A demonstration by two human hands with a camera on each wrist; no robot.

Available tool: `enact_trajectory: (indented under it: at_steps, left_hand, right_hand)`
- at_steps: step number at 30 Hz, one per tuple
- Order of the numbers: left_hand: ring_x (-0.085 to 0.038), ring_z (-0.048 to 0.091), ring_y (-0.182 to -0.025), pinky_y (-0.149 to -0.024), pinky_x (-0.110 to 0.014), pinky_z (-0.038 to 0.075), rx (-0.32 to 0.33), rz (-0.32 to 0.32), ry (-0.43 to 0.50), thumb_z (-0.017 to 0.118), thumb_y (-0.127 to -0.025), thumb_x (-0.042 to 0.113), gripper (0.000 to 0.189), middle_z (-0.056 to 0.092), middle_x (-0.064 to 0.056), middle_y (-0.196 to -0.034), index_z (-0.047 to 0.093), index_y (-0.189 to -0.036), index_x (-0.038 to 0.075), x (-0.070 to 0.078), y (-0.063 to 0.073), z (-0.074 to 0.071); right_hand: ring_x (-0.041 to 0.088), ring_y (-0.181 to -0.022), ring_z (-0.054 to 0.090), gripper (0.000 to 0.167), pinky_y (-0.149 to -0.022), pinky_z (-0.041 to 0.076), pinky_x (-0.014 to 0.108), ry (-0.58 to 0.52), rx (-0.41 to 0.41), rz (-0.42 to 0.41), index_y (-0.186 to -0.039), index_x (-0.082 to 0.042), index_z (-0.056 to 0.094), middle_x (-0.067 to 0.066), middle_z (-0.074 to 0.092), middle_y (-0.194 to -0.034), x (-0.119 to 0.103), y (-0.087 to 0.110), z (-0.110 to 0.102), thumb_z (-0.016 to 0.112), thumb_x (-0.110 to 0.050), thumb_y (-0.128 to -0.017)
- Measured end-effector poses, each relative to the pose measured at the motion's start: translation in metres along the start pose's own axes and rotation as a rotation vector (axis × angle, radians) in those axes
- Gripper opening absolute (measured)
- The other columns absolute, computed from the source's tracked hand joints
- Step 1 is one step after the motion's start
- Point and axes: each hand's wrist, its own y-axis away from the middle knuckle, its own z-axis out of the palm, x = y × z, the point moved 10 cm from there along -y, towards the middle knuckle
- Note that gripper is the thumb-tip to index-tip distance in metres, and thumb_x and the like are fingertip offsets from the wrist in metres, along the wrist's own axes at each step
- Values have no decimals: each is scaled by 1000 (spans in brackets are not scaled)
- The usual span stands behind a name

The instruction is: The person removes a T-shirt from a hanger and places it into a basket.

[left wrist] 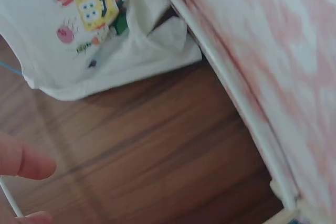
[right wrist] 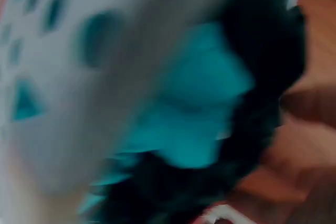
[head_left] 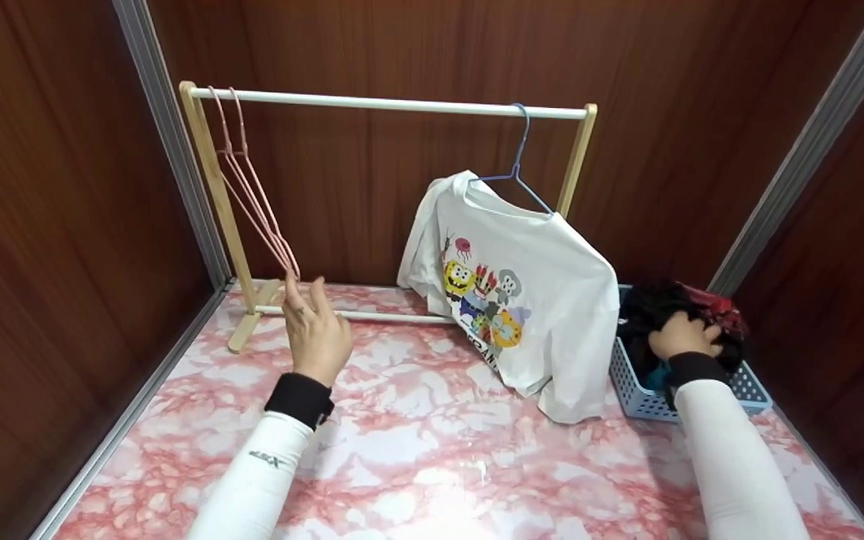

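Note:
My left hand (head_left: pixel 316 334) is raised beside the rack, fingers apart, at the lower end of the pink hangers (head_left: pixel 263 210). In the left wrist view its fingertips (left wrist: pixel 37 163) stand apart; whether they touch a hanger I cannot tell. My right hand (head_left: pixel 683 335) reaches into the blue basket (head_left: pixel 642 401), its fingers curled at a black garment (head_left: pixel 646 304). Blurring in the right wrist view hides part of that hold, but the fingers meet the black cloth (right wrist: pixel 262 98) beside a teal cloth (right wrist: pixel 199 103). A white printed long-sleeved shirt (head_left: pixel 544 277) hangs from a blue hanger (head_left: pixel 516 174).
The clothes rack has a white top bar (head_left: pixel 387 103), wooden posts and a low white bar (head_left: pixel 394 319). Brown wood-look walls (head_left: pixel 364 210) enclose the marbled pink-and-white surface (head_left: pixel 402 435). A red patterned cloth (head_left: pixel 717 307) lies at the basket's back.

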Motion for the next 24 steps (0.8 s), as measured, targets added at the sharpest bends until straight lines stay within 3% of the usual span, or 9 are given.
enact_trajectory:
  at_steps: [2, 6, 9, 12, 14, 18, 24]
  left_hand:
    - [-58, 42, -118, -99, -62, 44, -38, -31, 9, 68, -82, 0, 59, 18, -38, -155, 45, -135, -10, 1, 7, 6]
    - [-59, 41, -121, -101, -63, 42, -187, -139, 84, 69, -83, 4, 61, 21, -41, -153, 41, -135, -11, 0, 21, 28]
    - [-60, 40, -124, -105, -63, 40, -298, -221, 176, 68, -84, 7, 63, 25, -41, -149, 38, -137, -10, 0, 31, 47]
    - [-60, 39, -126, -108, -64, 39, -391, -296, 276, 67, -87, 8, 61, 28, -38, -145, 36, -138, -7, 3, 44, 69]
    - [-60, 37, -128, -111, -64, 37, -437, -340, 340, 66, -89, 8, 56, 32, -37, -141, 38, -135, -7, 6, 54, 84]
    - [-58, 38, -131, -114, -62, 33, -516, -414, 436, 65, -90, 7, 50, 40, -40, -135, 40, -131, -9, 15, 73, 112]
    - [-51, 45, -139, -118, -55, 37, -674, -564, 591, 56, -99, 18, 57, 46, -37, -145, 39, -145, -12, 31, 101, 151]
  right_hand:
    - [68, -136, 16, 61, -104, 22, 83, -44, 114, -20, -144, 14, 35, 49, 27, -147, -15, 1, -14, 47, -25, -99]
    - [60, -132, 40, 42, -104, 34, 74, -190, 360, -130, -128, 6, 57, 37, 52, -138, -56, 12, -49, 43, -27, -105]
    - [50, -124, 57, 45, -105, 43, 60, -356, 463, -218, -121, 3, 66, 30, 67, -125, -92, 26, -70, 40, -31, -109]
    - [42, -120, 63, 51, -105, 44, 50, -499, 472, -292, -119, 3, 69, 27, 71, -121, -127, 40, -81, 37, -35, -111]
    - [40, -120, 63, 53, -104, 44, 48, -529, 450, -330, -119, 2, 70, 25, 71, -122, -148, 48, -84, 37, -38, -111]
    - [43, -114, 62, 50, -101, 45, 52, -454, 417, -409, -117, 4, 69, 28, 69, -118, -182, 58, -83, 43, -37, -110]
    - [38, -81, 59, 37, -72, 45, 43, -355, 392, -454, -99, 4, 66, 19, 62, -81, -208, 61, -70, 51, -28, -108]
